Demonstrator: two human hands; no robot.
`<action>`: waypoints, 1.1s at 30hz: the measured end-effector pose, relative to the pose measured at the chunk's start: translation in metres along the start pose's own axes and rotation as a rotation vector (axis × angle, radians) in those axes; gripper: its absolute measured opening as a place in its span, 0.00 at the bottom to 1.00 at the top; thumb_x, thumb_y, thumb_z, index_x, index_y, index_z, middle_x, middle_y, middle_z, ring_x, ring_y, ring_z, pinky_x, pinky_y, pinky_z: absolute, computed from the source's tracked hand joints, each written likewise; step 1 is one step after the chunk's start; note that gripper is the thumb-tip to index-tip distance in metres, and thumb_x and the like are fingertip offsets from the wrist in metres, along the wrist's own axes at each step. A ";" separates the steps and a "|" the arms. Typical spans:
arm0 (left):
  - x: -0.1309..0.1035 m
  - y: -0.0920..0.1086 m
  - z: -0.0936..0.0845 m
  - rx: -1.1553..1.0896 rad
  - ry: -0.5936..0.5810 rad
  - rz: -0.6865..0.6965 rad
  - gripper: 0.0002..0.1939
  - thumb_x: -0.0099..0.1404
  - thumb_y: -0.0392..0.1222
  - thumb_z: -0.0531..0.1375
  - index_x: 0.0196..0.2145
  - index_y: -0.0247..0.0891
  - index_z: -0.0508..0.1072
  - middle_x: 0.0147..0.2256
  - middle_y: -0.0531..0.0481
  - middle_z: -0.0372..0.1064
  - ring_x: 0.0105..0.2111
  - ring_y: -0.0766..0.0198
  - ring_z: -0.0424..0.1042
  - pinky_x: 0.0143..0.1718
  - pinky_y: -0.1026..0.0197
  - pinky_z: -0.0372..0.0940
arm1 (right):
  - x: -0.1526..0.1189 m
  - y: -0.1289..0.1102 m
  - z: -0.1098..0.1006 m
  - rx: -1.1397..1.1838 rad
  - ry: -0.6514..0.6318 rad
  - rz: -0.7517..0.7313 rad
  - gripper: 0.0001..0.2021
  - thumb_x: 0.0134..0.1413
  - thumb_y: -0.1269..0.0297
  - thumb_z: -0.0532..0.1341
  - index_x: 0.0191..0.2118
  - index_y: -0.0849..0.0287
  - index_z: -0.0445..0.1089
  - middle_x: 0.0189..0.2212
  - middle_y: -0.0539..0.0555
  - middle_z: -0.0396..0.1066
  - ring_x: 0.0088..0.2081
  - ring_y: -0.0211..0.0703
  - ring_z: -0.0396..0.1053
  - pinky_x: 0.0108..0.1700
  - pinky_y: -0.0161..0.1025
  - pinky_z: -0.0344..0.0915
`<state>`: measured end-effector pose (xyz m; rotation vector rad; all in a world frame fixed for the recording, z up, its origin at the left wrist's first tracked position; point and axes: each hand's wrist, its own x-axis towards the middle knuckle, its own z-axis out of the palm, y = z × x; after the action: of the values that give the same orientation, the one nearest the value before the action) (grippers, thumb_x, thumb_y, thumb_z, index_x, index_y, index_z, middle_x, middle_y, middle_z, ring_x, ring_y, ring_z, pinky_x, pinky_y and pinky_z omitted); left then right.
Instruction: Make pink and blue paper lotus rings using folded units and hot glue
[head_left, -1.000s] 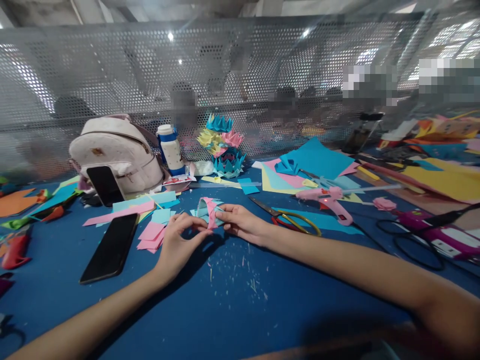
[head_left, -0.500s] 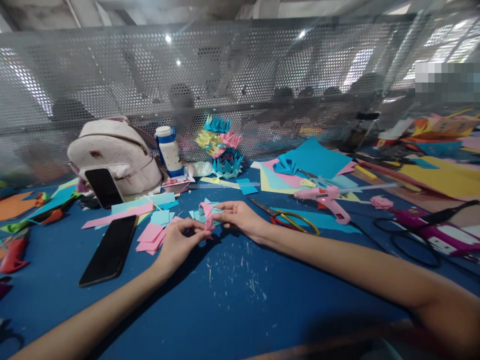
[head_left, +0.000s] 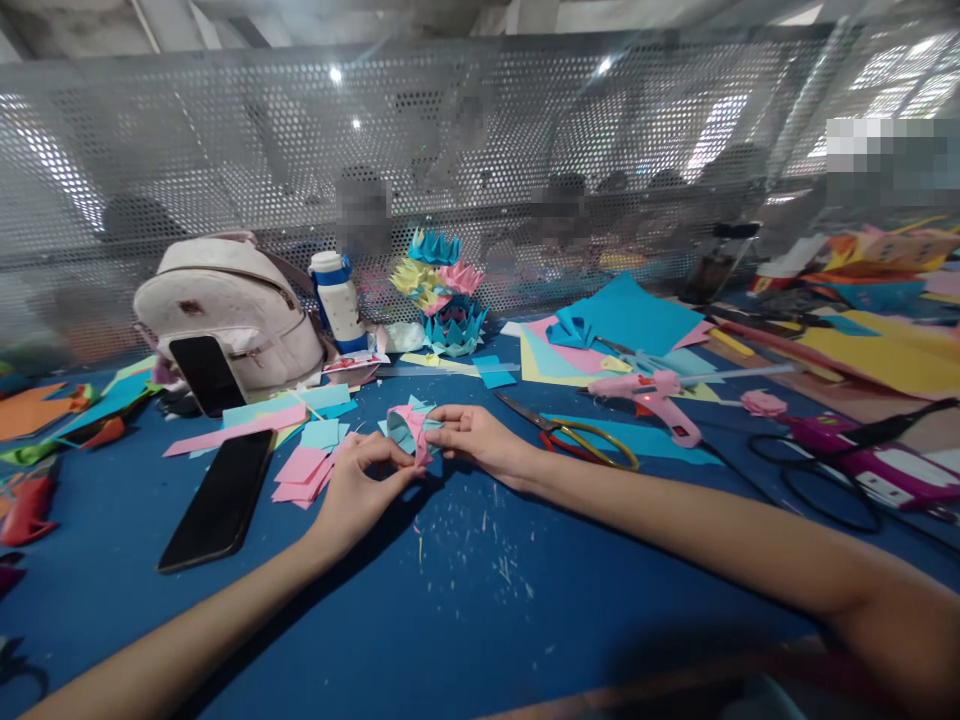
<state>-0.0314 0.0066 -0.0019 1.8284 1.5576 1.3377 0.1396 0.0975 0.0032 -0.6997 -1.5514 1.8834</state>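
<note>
A small folded paper piece point(head_left: 409, 428), light blue with a pink strip around it, is pinched between both my hands just above the blue table point(head_left: 465, 620). My left hand point(head_left: 358, 488) grips its near left side with thumb and fingers. From the right, my right hand point(head_left: 480, 436) holds its far side. Loose pink and blue paper squares point(head_left: 306, 462) lie just left of my hands. Scissors with yellow handles point(head_left: 577, 438) rest right behind my right wrist.
A black phone point(head_left: 220, 497) lies flat at the left; a second phone point(head_left: 205, 374) leans on a white backpack point(head_left: 225, 305). A bottle point(head_left: 339, 300), a stack of paper flowers point(head_left: 444, 292), coloured sheets point(head_left: 615, 330) and a pink glue gun point(head_left: 660, 395) stand behind. A perforated screen point(head_left: 225, 150) closes the back.
Both hands turned the paper piece between the fingers; it now shows more light blue, and my left fingers have closed up against it. The arms stayed in place.
</note>
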 end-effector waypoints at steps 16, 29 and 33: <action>-0.005 0.005 -0.001 0.181 -0.049 0.164 0.10 0.62 0.44 0.64 0.24 0.42 0.75 0.25 0.54 0.74 0.28 0.61 0.66 0.43 0.51 0.55 | -0.002 0.001 -0.001 -0.009 -0.111 -0.007 0.23 0.37 0.60 0.75 0.40 0.63 0.71 0.30 0.52 0.75 0.31 0.36 0.72 0.33 0.32 0.64; -0.003 0.000 0.002 0.104 -0.060 0.109 0.03 0.61 0.43 0.64 0.32 0.42 0.78 0.30 0.51 0.75 0.34 0.58 0.70 0.44 0.53 0.59 | -0.002 0.002 0.000 -0.009 0.035 -0.028 0.19 0.39 0.59 0.74 0.36 0.61 0.72 0.31 0.51 0.73 0.27 0.31 0.65 0.28 0.31 0.59; -0.003 0.001 0.002 -0.028 -0.016 -0.003 0.04 0.58 0.43 0.66 0.31 0.42 0.79 0.31 0.50 0.77 0.35 0.56 0.71 0.43 0.54 0.61 | -0.005 0.002 0.005 -0.016 0.042 -0.064 0.18 0.39 0.59 0.74 0.36 0.61 0.73 0.33 0.51 0.73 0.30 0.33 0.67 0.31 0.31 0.61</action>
<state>-0.0290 0.0043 -0.0031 1.8149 1.5256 1.3337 0.1391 0.0900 0.0023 -0.6847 -1.5454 1.8007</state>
